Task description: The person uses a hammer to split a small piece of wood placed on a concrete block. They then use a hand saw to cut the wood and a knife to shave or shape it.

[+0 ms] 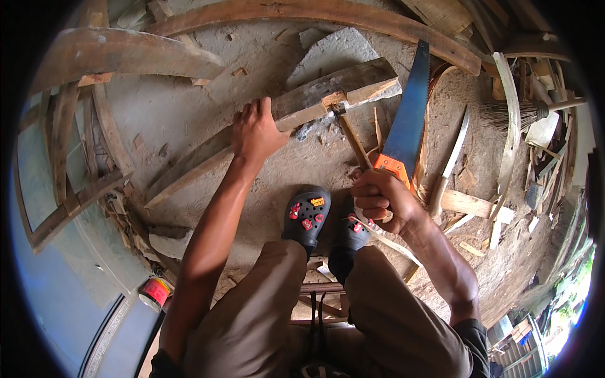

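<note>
A long wooden beam (302, 101) lies slantwise across the ground ahead of me, its far right end on a pale stone slab (334, 53). My left hand (257, 131) grips the beam's top near its middle, fingers curled over the far edge. A fresh notch (334, 99) shows lighter wood toward the right end. My right hand (381, 196) is closed round the lower end of a hammer (355, 142), whose head is at the notch. Directly beside that hand is a handsaw (406, 120) with a blue blade and orange handle; the hand hides part of the handle.
To the right lie a machete (455, 148), wood strips (509, 120) and a twig broom (523, 113). Curved timbers (328, 11) span the far side. A wooden frame (63, 208) and a red-labelled can (155, 292) stand left. My feet wear dark clogs (307, 214).
</note>
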`<state>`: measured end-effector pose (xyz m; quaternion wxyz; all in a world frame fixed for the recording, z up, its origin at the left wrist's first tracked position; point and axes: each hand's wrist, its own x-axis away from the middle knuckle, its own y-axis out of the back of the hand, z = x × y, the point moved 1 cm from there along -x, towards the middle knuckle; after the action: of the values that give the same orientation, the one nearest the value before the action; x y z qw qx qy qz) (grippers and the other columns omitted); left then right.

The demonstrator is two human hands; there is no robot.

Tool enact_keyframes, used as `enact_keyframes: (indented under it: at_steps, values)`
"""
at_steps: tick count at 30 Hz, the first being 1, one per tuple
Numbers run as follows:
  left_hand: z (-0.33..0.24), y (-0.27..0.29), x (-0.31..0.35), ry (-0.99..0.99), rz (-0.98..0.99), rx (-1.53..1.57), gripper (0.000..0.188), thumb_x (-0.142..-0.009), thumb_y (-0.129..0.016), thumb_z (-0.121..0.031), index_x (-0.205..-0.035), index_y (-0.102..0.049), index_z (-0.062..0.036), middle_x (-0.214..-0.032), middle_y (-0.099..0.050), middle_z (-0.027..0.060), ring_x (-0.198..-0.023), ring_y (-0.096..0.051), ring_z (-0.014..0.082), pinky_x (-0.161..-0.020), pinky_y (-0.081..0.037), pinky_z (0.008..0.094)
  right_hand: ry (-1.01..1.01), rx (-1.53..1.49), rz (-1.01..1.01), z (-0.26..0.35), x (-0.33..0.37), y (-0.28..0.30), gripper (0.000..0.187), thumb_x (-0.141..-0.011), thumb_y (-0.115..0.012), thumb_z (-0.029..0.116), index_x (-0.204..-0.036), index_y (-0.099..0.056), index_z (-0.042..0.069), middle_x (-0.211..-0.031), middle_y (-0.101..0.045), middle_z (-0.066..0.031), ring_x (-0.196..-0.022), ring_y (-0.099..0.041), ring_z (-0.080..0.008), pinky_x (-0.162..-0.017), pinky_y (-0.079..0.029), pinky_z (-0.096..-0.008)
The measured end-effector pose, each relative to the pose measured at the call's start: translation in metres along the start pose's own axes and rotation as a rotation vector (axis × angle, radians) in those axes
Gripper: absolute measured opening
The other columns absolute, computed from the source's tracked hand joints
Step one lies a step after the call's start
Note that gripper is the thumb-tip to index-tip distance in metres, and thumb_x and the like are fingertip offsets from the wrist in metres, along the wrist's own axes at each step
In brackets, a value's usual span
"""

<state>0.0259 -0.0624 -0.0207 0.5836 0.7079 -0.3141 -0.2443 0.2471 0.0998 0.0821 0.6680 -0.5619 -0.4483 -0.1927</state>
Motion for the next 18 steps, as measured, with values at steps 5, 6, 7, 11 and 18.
enact_keyframes:
  at_steps: [5, 6, 7, 11, 18]
  values:
    - [-0.005, 0.003, -0.002, 0.003, 0.029, 0.010, 0.068, -0.064, -0.087, -0.032, -0.117, -0.055, -0.0029, -0.106, -0.067, 0.0189, -0.098, -0.066, 0.0375, -0.086, -0.052, 0.0487, 0.192, 0.562, -0.110, -0.001, 0.009, 0.015, 0.015, -0.096, -0.053, 0.014, -0.084, -0.050, 0.007, -0.063, -0.045, 0.0035, -0.042, -0.040, -0.0063, -0.034, -0.030, -0.0224]
    - [-0.005, 0.004, -0.006, 0.014, 0.056, 0.020, 0.065, -0.066, -0.086, -0.032, -0.114, -0.056, -0.0017, -0.105, -0.067, 0.0196, -0.096, -0.067, 0.0382, -0.085, -0.053, 0.0485, 0.249, 0.714, -0.169, -0.002, 0.014, 0.012, 0.013, -0.096, -0.055, 0.015, -0.087, -0.052, 0.005, -0.064, -0.047, 0.0026, -0.043, -0.042, -0.0074, -0.035, -0.031, -0.0233]
    - [-0.005, 0.007, -0.011, 0.026, 0.079, 0.029, 0.062, -0.067, -0.085, -0.033, -0.112, -0.056, -0.0004, -0.105, -0.068, 0.0203, -0.095, -0.068, 0.0389, -0.084, -0.054, 0.0482, 0.323, 0.858, -0.207, -0.005, 0.020, 0.019, 0.010, -0.095, -0.056, 0.013, -0.093, -0.052, 0.004, -0.066, -0.050, 0.0002, -0.046, -0.045, -0.0099, -0.038, -0.034, -0.0271]
    - [0.018, 0.009, -0.027, 0.057, 0.259, 0.150, 0.075, -0.067, -0.083, -0.036, -0.126, -0.055, 0.0018, -0.118, -0.066, 0.0251, -0.103, -0.067, 0.0412, -0.092, -0.054, 0.0464, 0.550, 1.400, -0.343, -0.013, 0.072, 0.068, 0.022, -0.092, -0.058, 0.009, -0.111, -0.052, -0.001, -0.070, -0.056, -0.0039, -0.051, -0.051, -0.0117, -0.044, -0.039, -0.0309]
    - [0.033, 0.019, -0.049, -0.088, 0.246, 0.338, 0.084, -0.072, -0.082, -0.043, -0.138, -0.050, -0.0023, -0.131, -0.061, 0.0240, -0.123, -0.058, 0.0404, -0.102, -0.048, 0.0455, 0.348, 0.955, -0.431, -0.033, 0.069, 0.083, 0.019, -0.094, -0.064, 0.010, -0.093, -0.046, 0.003, -0.057, -0.048, 0.0000, -0.039, -0.050, -0.0107, -0.034, -0.039, -0.0284]
